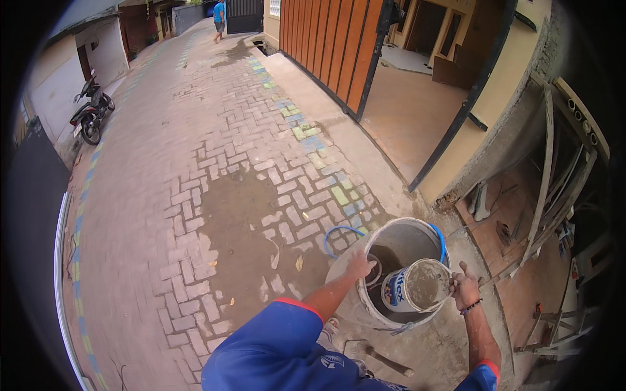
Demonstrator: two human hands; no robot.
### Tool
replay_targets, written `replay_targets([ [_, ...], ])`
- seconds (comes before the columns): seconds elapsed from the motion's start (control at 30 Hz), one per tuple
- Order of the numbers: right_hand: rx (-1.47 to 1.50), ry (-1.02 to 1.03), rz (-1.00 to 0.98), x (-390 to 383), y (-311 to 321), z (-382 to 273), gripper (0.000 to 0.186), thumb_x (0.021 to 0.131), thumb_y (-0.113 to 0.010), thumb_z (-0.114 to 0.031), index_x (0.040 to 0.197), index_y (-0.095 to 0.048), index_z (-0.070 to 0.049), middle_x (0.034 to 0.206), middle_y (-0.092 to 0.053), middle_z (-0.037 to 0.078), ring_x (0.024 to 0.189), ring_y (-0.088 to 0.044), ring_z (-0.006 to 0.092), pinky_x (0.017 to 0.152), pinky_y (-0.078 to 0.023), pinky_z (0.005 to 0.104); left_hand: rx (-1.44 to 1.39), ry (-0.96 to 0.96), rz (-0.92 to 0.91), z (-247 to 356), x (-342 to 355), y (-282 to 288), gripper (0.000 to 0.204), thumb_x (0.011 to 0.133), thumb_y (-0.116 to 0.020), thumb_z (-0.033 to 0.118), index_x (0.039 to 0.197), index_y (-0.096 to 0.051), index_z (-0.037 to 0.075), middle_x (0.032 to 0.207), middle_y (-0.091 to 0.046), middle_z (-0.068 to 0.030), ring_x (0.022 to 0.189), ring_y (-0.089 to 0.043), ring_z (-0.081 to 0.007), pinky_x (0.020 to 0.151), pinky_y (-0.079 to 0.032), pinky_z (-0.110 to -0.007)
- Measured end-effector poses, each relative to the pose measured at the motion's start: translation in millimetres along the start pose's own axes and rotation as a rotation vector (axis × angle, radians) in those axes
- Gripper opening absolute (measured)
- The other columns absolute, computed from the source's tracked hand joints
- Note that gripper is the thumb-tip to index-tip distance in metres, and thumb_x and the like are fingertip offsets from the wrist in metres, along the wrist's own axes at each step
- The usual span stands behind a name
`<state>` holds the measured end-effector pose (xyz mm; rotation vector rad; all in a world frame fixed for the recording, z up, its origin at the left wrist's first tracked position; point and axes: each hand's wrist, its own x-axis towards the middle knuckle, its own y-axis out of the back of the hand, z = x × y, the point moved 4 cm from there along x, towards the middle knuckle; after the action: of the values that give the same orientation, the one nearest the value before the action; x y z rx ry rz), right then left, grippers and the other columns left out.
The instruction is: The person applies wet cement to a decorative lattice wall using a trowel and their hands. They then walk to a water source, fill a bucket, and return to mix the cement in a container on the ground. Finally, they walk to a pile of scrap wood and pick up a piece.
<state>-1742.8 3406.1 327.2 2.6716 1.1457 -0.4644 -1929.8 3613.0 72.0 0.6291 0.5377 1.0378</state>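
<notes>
My right hand [465,288] grips the upper edge of a white pail [397,289] with a colourful label and a grey, cement-like mix inside, tilted within a large grime-coated bucket [417,229]. My left hand [358,266] has its fingers curled over the large bucket's left rim, beside a small pale loop whose nature I cannot make out. Just left of the bucket lies a curve of blue hose [334,234]. A wooden-handled tool [391,363] lies on the concrete below.
A paved lane [143,215] with a wet grey patch stretches away to a person [219,23] walking. A motorbike [91,117] stands at the left. At right are an open orange slatted gate [326,45], a doorway and leaning timber pieces [548,163].
</notes>
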Motion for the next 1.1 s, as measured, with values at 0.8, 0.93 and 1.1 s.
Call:
replay_targets([
  [0.8, 0.312, 0.29, 0.85, -652, 110, 116, 0.053, 0.086, -0.046, -0.005, 0.135, -0.028, -0.001, 0.078, -0.055, 0.005, 0.059, -0.051, 0.0081, 0.05, -0.042, 0.0215, 0.193, 0.635, -0.946, -446, -367, 94, 0.047, 0.081, -0.058, 0.026, 0.118, -0.044, 0.001, 0.111, -0.05, -0.0179, 0.088, -0.056, -0.0334, 0.065, -0.05, -0.045],
  [0.93, 0.41, 0.177, 1.069, -751, 115, 239, 0.054, 0.082, -0.05, -0.005, 0.133, -0.032, 0.0, 0.078, -0.054, 0.004, 0.055, -0.048, 0.0077, 0.046, -0.04, 0.0219, 0.238, 0.459, -0.967, -407, -361, 71, 0.042, 0.083, -0.057, 0.026, 0.117, -0.044, 0.005, 0.109, -0.049, -0.015, 0.083, -0.057, -0.0308, 0.059, -0.051, -0.043],
  [1.1, 0.714, 0.05, 1.457, -883, 125, 413, 0.054, 0.078, -0.051, -0.007, 0.13, -0.036, -0.001, 0.077, -0.053, 0.007, 0.048, -0.045, 0.0101, 0.04, -0.038, 0.0261, 0.268, 0.308, -0.996, -308, -408, 45, 0.036, 0.085, -0.055, 0.027, 0.115, -0.045, 0.01, 0.108, -0.049, -0.0113, 0.079, -0.056, -0.0279, 0.054, -0.052, -0.04],
])
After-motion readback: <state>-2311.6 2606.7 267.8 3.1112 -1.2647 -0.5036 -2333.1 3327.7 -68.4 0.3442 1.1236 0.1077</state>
